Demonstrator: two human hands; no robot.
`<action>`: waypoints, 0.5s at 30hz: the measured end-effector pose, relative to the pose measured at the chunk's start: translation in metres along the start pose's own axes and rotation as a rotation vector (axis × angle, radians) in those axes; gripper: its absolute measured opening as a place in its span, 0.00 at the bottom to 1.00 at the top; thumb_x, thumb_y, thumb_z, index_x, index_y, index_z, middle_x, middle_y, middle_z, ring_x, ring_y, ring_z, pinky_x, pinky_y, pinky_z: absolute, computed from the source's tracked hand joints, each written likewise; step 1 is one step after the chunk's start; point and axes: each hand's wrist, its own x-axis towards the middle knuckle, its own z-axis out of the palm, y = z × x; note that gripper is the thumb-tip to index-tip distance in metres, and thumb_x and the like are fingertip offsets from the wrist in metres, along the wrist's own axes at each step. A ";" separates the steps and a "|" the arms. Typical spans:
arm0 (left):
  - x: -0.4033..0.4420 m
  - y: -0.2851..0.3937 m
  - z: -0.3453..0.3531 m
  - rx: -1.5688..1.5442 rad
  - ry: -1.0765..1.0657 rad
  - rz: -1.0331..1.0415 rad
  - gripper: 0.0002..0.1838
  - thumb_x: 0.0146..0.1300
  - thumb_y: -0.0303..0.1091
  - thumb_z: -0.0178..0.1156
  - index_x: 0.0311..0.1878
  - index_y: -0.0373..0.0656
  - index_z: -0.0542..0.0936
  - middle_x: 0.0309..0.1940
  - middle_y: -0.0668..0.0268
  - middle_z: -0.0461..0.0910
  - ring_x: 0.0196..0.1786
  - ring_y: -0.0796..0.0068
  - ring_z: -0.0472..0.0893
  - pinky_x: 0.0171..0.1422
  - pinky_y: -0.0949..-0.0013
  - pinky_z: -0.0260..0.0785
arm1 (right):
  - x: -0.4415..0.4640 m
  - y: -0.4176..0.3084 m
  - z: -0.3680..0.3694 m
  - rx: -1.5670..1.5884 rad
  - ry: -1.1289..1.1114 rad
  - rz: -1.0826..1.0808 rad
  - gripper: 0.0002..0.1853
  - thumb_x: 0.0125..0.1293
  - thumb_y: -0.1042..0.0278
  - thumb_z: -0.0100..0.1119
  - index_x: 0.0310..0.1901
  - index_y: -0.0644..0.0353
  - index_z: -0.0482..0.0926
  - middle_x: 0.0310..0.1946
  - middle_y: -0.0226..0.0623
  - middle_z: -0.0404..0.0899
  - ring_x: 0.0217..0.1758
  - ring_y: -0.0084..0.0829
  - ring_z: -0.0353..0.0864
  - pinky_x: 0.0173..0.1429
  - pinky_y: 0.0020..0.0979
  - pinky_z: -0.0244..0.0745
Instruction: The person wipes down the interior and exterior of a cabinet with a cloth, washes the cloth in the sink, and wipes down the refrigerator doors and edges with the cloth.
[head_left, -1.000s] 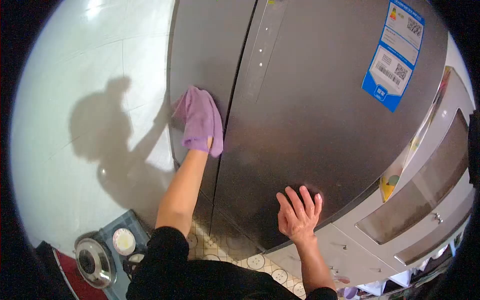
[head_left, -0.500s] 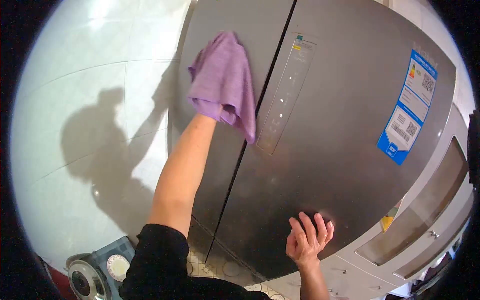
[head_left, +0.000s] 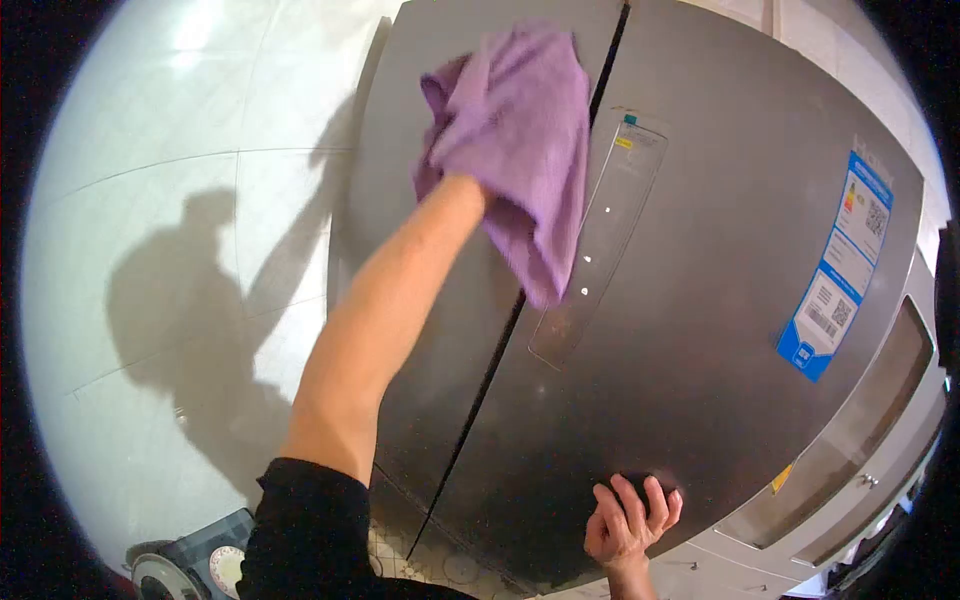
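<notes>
A purple cloth (head_left: 515,130) is draped over my left hand (head_left: 470,195), which presses it to the upper part of a grey refrigerator (head_left: 690,330). The cloth hides the fingers; only the wrist and forearm show. Its lower corner hangs across the dark gap between the two doors and overlaps the edge of the narrow control panel (head_left: 605,240). Lower down, my right hand (head_left: 625,525) rests near the bottom of the right door, fingers apart and bent, with nothing in them. Whether its fingertips touch the door I cannot tell.
A blue and white label (head_left: 835,265) is stuck on the right door. White cabinets (head_left: 740,570) with framed panels stand to the right. On the left is a tiled wall (head_left: 190,110) bearing my shadow. A pot lid (head_left: 165,578) and a plate (head_left: 227,568) sit at the lower left.
My left hand and the cloth have moved right, over the door gap to the panel's edge. The refrigerator sits slightly lower in view. My right hand keeps about the same place on it.
</notes>
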 end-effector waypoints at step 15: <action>0.024 -0.005 0.016 0.092 -0.086 0.049 0.12 0.55 0.36 0.57 0.37 0.42 0.86 0.39 0.55 0.84 0.43 0.58 0.84 0.41 0.57 0.77 | -0.009 0.003 0.004 -0.078 -0.045 -0.002 0.13 0.50 0.65 0.56 0.38 0.41 0.85 0.46 0.21 0.81 0.65 0.37 0.65 0.73 0.51 0.44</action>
